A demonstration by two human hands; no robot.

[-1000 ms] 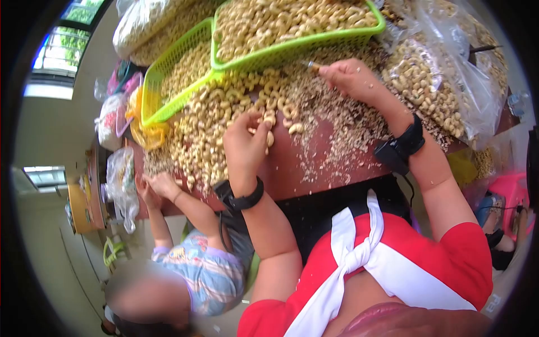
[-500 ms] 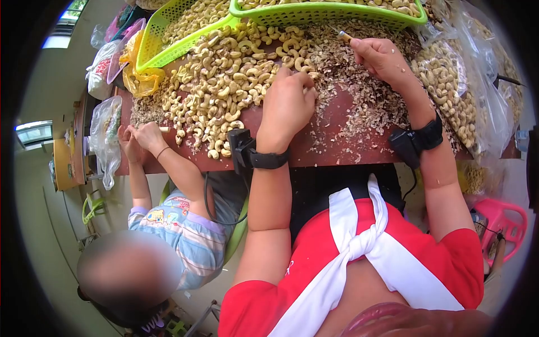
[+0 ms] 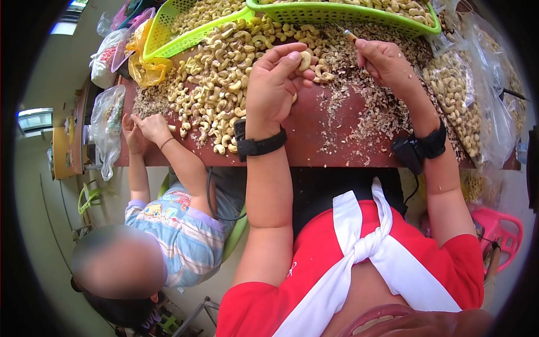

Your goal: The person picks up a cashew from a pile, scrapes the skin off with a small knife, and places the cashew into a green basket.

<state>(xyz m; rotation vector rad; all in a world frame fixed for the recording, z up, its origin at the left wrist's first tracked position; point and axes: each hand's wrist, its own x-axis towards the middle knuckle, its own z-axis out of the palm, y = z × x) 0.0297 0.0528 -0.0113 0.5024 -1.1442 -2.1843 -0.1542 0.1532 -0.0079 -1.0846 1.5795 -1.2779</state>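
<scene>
Between the thumb and fingers of my left hand (image 3: 269, 90), palm turned up, is a pale cashew nut (image 3: 305, 60). My right hand (image 3: 387, 64) grips a small knife (image 3: 351, 37) by its wooden handle; its thin metal end points up and left, apart from the nut. A heap of cashew nuts (image 3: 216, 78) spreads over the dark red table (image 3: 303, 132) left of my left hand. Peeled skin flakes (image 3: 368, 112) lie below and around my right hand.
Two green baskets (image 3: 348, 17) of cashews stand at the back. Clear plastic bags of nuts (image 3: 455, 95) are at the right. To the left sits another person (image 3: 179, 230), hands at the table edge beside a plastic bag (image 3: 106, 132). A pink stool (image 3: 502, 230) stands lower right.
My left hand has turned from palm down over the heap to palm up, now showing a cashew nut in its fingers. My right hand keeps the knife, nearly still.
</scene>
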